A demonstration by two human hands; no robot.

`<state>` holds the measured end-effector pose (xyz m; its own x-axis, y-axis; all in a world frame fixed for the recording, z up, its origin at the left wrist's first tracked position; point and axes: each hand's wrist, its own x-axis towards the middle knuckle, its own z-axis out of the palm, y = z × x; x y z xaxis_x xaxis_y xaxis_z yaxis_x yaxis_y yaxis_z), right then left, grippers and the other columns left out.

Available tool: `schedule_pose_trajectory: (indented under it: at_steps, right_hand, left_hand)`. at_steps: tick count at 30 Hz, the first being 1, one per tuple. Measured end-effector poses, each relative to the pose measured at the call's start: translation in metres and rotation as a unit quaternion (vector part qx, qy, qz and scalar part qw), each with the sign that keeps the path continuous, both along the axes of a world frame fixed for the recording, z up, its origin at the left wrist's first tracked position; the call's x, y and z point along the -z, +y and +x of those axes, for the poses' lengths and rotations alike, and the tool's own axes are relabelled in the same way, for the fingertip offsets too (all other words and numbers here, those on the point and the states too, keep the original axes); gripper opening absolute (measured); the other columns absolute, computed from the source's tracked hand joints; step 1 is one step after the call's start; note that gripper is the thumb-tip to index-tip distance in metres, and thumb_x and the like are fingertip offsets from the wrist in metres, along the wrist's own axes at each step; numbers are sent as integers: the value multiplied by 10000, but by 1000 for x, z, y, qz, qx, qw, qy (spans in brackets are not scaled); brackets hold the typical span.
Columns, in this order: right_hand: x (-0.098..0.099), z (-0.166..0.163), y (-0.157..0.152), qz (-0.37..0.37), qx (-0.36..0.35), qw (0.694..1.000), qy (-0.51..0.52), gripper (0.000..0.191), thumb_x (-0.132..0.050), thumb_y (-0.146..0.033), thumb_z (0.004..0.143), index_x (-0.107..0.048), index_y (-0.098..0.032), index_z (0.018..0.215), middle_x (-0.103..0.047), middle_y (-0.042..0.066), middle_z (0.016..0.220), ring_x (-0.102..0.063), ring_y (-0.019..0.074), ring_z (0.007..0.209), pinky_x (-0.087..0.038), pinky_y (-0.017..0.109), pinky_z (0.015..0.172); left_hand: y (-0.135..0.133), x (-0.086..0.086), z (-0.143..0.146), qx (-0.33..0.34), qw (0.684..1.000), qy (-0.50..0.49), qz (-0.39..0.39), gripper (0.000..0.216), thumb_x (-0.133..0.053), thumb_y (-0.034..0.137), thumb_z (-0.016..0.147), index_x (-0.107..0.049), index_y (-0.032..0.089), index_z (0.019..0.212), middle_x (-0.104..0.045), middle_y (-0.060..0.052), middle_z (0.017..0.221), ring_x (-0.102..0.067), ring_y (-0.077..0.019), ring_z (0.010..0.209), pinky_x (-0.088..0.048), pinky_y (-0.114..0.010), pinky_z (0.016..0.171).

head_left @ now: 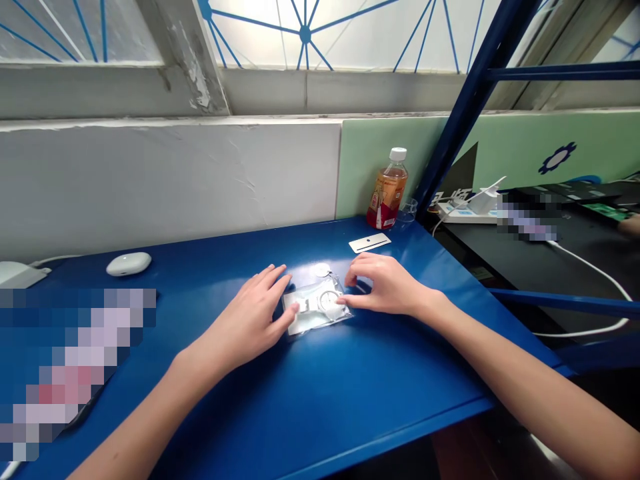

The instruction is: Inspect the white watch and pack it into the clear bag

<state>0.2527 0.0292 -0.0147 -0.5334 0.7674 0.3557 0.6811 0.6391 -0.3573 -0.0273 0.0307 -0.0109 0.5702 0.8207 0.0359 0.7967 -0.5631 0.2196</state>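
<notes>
A small clear plastic bag (pixel 316 308) with white parts and a ring-shaped piece inside lies flat on the blue table (pixel 320 400). My left hand (pixel 253 320) rests beside it on the left, fingers stretched out, thumb pressing on the bag's left edge. My right hand (pixel 385 283) lies at the bag's right side, fingers bent and fingertips pressing its right edge. A small white round piece (pixel 323 269) sits on the table just behind the bag.
A white card (pixel 370 242) lies behind the hands. A bottle of amber drink (pixel 387 190) stands by the green panel. A white earbud case (pixel 129 264) sits at the left. A power strip (pixel 465 209) with white cables lies on the black desk to the right.
</notes>
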Motion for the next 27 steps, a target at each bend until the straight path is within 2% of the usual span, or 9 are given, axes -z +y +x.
schedule_pose_trajectory:
  at_steps: [1,3,6,15,27]
  right_hand:
    - [-1,2,1,0,-19,1000,-2,343,-710,-513,820,-715,-184,913,-727,90,902,-664,247,858,-532,386,760]
    - [-1,5,2,-3,-62,998,-12,492,-731,-537,793,-679,-185,1132,-698,128,1129,-639,284,1054,-517,426,902]
    - [-1,8,2,-21,-90,995,-25,665,-756,-570,751,-621,-169,1264,-636,160,1273,-579,315,1202,-477,451,1010]
    - [1,8,4,-45,-79,995,-31,756,-764,-618,713,-606,-142,1278,-642,164,1260,-574,315,1189,-486,453,1000]
    - [0,6,3,-44,-70,996,-32,759,-800,-601,675,-626,-114,1230,-642,194,1248,-586,335,1191,-494,453,994]
  left_hand:
    - [-1,1,1,5,1000,-4,1,689,-430,618,943,-484,147,1443,-372,-157,1567,-283,-371,1468,-321,-548,1155]
    - [-2,2,2,20,1000,-9,-7,786,-497,712,877,-489,167,1443,-359,-147,1576,-268,-380,1472,-320,-548,1156]
    - [-1,2,0,34,999,-12,-21,859,-558,768,803,-519,172,1421,-358,-149,1577,-246,-393,1477,-326,-557,1151]
    - [6,1,-6,36,997,-3,-65,958,-604,819,717,-514,193,1437,-359,-140,1577,-216,-406,1483,-344,-569,1139]
    - [8,3,-7,34,998,18,-48,984,-573,833,729,-517,145,1431,-356,-164,1573,-222,-391,1485,-351,-555,1139]
